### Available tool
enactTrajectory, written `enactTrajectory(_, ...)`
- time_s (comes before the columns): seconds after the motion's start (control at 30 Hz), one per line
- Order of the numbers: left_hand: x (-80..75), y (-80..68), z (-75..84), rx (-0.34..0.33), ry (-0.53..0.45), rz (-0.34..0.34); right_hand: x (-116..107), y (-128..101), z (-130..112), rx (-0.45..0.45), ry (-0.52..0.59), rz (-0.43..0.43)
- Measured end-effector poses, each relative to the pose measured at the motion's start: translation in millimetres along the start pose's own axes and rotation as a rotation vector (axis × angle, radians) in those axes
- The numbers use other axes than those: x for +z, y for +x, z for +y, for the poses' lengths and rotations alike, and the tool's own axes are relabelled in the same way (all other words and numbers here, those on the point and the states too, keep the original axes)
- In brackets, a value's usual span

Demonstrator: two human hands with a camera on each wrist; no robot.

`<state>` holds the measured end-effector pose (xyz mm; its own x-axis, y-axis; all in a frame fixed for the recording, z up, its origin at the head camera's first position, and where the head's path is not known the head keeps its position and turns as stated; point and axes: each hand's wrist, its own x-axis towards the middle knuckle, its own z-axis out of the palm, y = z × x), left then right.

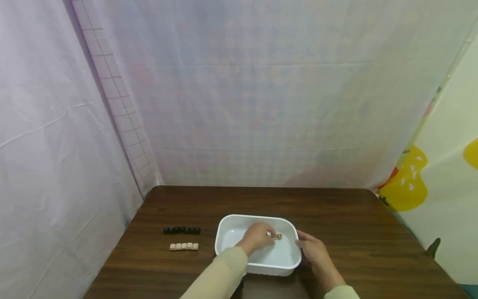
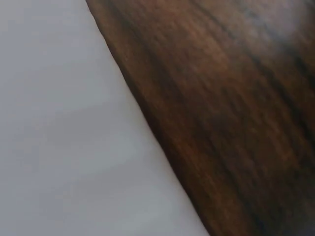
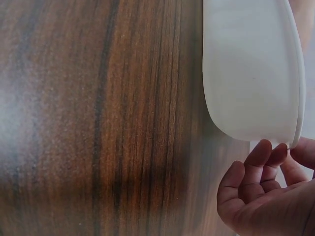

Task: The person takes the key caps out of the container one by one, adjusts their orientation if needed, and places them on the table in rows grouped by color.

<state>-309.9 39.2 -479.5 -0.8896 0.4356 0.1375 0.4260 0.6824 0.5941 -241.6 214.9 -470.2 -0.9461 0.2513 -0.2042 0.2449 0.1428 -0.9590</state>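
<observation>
My left hand point(image 1: 259, 236) reaches down inside a white basin point(image 1: 233, 216), its fingers curled. A small whitish keycap point(image 1: 269, 234) shows at its fingertips, mostly hidden by the hand. Right beside those fingers, brown-and-white keycaps point(image 1: 279, 236) lie on the basin's floor. At the basin's right end, my right hand point(image 1: 313, 250) pinches the rim; in the right wrist view, the thumb of this right hand point(image 3: 275, 191) is at the rim and the other fingers are bent under the outer wall. Only the basin's outer wall point(image 2: 74, 123) and the table show in the left wrist view.
Left of the basin, a row of black keycaps point(image 1: 181, 230) lies on the dark wooden table point(image 1: 336, 207). A row of cream keycaps point(image 1: 184, 246) sits nearer, parallel to it. Pale curtains point(image 1: 261, 104) hang behind the table and along its left side.
</observation>
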Motion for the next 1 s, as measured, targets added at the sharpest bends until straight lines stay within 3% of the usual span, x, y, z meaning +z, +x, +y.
enactTrajectory(0.1,-0.7,-2.7,0.3,0.006,0.016,-0.019,0,0,-1,0.002,-0.012,0.004)
enactTrajectory(0.3,-4.8,-5.9,-1.5,-0.001,0.075,0.011,1,1,-2,0.012,-0.009,0.000)
enactTrajectory(0.5,1.7,-5.8,-5.0,-0.022,0.110,-0.019,1,-1,-3,0.036,0.000,0.000)
enactTrajectory(0.73,4.8,-5.8,-8.1,-0.024,0.116,-0.002,1,-1,-2,0.021,0.001,-0.008)
enactTrajectory(0.9,3.3,-5.0,-10.7,0.023,0.075,0.055,1,0,-1,0.025,0.000,-0.008)
enactTrajectory(1.0,1.3,-4.7,-10.2,0.009,-0.024,0.061,1,0,-1,0.029,0.009,-0.006)
